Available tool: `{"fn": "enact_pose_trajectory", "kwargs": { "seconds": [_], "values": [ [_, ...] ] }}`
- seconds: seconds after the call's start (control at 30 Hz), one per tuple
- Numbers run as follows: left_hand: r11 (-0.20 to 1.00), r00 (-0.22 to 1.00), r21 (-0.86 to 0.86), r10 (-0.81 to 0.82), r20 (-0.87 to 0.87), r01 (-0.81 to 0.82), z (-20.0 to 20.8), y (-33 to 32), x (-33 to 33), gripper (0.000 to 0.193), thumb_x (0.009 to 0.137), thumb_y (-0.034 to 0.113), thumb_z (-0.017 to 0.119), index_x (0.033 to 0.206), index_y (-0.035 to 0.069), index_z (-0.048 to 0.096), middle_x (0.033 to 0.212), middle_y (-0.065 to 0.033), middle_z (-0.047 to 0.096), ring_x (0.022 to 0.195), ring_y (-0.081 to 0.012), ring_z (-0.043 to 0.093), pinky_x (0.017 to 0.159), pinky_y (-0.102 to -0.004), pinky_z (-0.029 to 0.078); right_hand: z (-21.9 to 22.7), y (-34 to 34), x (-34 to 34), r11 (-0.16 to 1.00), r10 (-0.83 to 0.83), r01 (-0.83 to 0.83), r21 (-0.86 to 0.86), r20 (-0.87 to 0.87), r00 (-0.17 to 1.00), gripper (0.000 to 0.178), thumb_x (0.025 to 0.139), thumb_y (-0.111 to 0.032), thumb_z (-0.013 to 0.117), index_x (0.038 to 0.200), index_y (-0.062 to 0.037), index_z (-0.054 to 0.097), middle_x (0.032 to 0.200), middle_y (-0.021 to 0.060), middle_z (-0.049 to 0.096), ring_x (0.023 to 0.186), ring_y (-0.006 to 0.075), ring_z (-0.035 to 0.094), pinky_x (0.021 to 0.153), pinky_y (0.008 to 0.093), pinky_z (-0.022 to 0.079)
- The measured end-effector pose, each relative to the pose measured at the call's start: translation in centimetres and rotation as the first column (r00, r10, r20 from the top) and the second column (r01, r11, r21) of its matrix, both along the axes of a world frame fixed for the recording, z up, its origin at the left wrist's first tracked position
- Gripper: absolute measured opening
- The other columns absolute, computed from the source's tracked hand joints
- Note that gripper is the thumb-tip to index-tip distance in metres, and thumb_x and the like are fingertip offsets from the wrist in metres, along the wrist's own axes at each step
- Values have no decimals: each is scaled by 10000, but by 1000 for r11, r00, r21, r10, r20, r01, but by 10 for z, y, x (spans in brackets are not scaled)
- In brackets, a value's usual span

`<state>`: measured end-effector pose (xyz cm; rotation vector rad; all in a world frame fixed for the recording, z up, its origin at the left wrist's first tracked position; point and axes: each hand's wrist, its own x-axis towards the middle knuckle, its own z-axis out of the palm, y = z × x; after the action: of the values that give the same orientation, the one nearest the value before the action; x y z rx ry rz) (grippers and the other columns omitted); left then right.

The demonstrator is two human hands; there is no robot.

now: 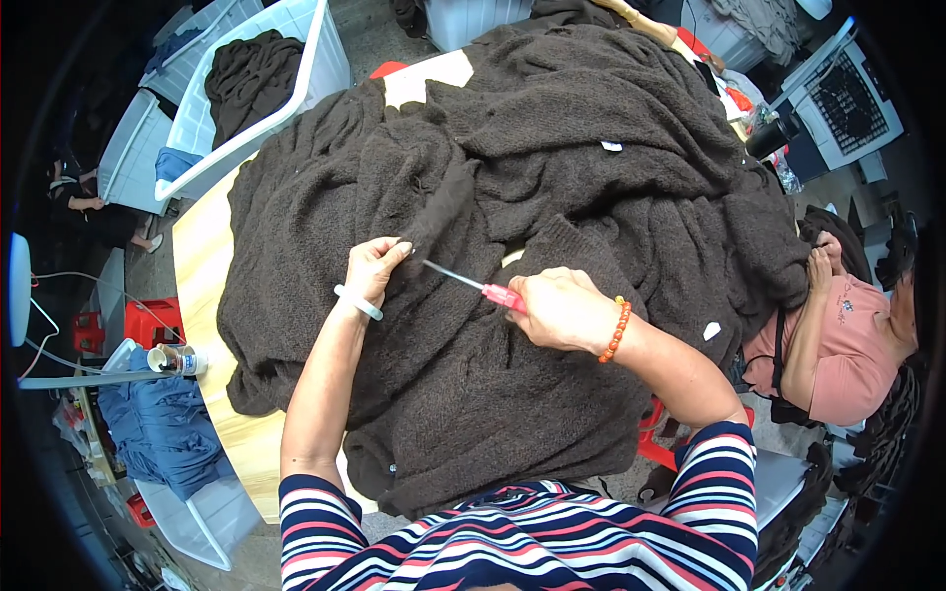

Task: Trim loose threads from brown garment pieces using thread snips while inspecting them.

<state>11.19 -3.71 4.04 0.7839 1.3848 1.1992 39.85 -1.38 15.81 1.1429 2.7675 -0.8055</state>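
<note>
Dark brown knitted garments (463,364) lie heaped before me. My left hand (371,268) is closed, its thumb and forefinger pinching a narrow folded edge of the knit (443,212). To its right, my right hand (564,310) is wrapped around the red handle of a slim tool (504,296). The tool's thin metal shaft points up and left, and its tip lies close to the left fingertips. Whether that tip touches the knit, or what shape it has, is too small to tell.
The pile covers most of a pale wooden table (212,246). A co-worker in a pink shirt (855,350) handles knit at the right. White bins (340,64) stand far left; another with blue cloth (163,424) is near left. A small tub (182,361) sits by the table's left edge.
</note>
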Motion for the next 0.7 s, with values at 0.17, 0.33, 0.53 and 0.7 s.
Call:
{"fn": "enact_pose_trajectory", "kwargs": {
  "seconds": [0.17,0.33,0.53,0.7],
  "values": [
    [998,998,7,-63,-1,63,-5,-3,0,90,866,94,711,900,16,684,801,29,659,698,-43,570,659,-193,452,-2,3,-3,999,-18,19,30,-19,1000,224,862,-258,608,902,-38,610,755,189,661,757,377,670,697,475,527],
    [1000,1000,-23,13,18,-12,-3,-3,3,78,870,93,706,880,21,679,792,30,654,687,-40,559,646,-192,442,-2,2,-5,1000,-1,2,-23,32,999,203,857,-231,609,859,-32,648,781,186,673,801,342,684,706,433,541],
    [998,999,-40,42,30,-41,1,-7,4,73,868,91,707,869,24,679,790,30,649,686,-44,554,646,-196,438,-2,4,-5,998,14,-14,-59,-5,1000,201,857,-238,608,881,-38,609,773,196,661,789,371,669,719,471,520],
    [999,999,-27,27,26,-26,0,-8,9,72,868,93,708,855,29,679,788,32,647,693,-42,551,654,-195,432,-13,6,-5,1000,0,0,-6,-28,1000,201,857,-237,608,884,-38,611,762,193,661,772,373,669,708,472,522]
  ]
}}
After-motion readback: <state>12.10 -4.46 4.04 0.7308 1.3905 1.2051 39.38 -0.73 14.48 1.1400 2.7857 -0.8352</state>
